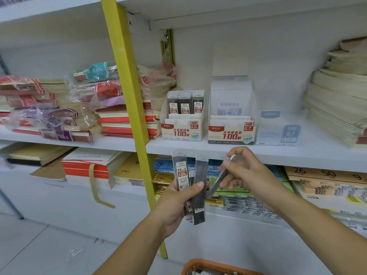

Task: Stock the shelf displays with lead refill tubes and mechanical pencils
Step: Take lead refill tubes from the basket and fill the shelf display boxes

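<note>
Left hand (174,203) grips a fan of flat, dark, clear-plastic lead refill tubes (181,171) by their lower halves, just below the front edge of the white shelf (278,153). Right hand (248,175) pinches one slanted single tube (215,184) near its top.

Judged light, rigid and smooth, so apt to slip; best held across the flat faces.

Legible: tube label "0.5", "100". The white card display box (182,132) at the shelf's front edge reads "M&G", "HB 0.5", "100". The neighbouring box (231,134) reads "HB 0.7".

White shelves (238,150) are carrying stacked notebooks (127,126) and branded lead-refill display boxes (182,131), marking this as a stationery shop.
</note>
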`<state>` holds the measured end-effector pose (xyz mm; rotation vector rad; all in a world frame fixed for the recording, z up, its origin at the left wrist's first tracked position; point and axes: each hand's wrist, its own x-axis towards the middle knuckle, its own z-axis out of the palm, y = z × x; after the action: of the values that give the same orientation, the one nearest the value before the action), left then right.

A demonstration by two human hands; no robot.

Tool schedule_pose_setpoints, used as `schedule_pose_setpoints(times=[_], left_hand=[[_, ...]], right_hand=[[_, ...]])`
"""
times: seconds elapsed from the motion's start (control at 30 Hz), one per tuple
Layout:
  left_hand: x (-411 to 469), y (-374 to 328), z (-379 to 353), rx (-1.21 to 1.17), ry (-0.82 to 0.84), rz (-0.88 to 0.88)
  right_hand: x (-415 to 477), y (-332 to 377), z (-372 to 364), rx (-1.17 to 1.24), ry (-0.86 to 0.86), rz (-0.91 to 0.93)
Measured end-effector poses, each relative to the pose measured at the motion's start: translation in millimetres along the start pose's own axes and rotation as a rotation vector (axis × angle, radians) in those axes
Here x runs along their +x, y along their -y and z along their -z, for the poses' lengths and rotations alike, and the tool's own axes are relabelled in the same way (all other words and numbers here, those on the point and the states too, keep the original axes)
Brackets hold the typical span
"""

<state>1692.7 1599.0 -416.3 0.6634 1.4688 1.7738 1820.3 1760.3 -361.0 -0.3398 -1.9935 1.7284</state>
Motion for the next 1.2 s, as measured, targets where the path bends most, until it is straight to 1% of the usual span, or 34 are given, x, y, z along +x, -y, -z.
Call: schedule_pose_setpoints(times=[0.1,0.23,0.43,0.6,0.67,0.73,0.83,0.93,1.0,1.07,1.13,1.2], left_hand=[[0,-1,0,0.030,-0.007,-0.011],[0,-6,4,0.063,-0.063,-0.043],[-3,-13,7,0.100,-0.100,-0.080],[-1,-23,8,0.101,-0.098,-0.117],[2,-33,9,0.093,-0.094,-0.148],[6,-47,12,0.066,-0.101,-0.191],[14,-67,19,-0.003,-0.124,-0.259],[24,-78,27,-0.040,-0.145,-0.313],[30,-81,31,-0.056,-0.154,-0.332],[36,-81,35,-0.069,-0.161,-0.336],[42,-79,38,-0.078,-0.160,-0.329],[46,-78,40,-0.076,-0.150,-0.317]], right_hand=[[-1,3,-3,-0.136,0.002,0.004],[-3,8,3,-0.337,0.004,0.033],[-3,16,7,-0.282,-0.059,0.022],[-6,22,-3,-0.148,-0.130,0.066],[-4,33,-8,-0.127,-0.153,0.145],[5,57,-9,-0.174,-0.197,0.278],[35,105,-6,-0.325,-0.287,0.489],[77,142,-8,-0.541,-0.336,0.606],[104,153,-13,-0.801,-0.331,0.610],[127,155,-18,-1.005,-0.279,0.570],[146,152,-20,-1.136,-0.214,0.508],[161,147,-21,-1.200,-0.167,0.466]])
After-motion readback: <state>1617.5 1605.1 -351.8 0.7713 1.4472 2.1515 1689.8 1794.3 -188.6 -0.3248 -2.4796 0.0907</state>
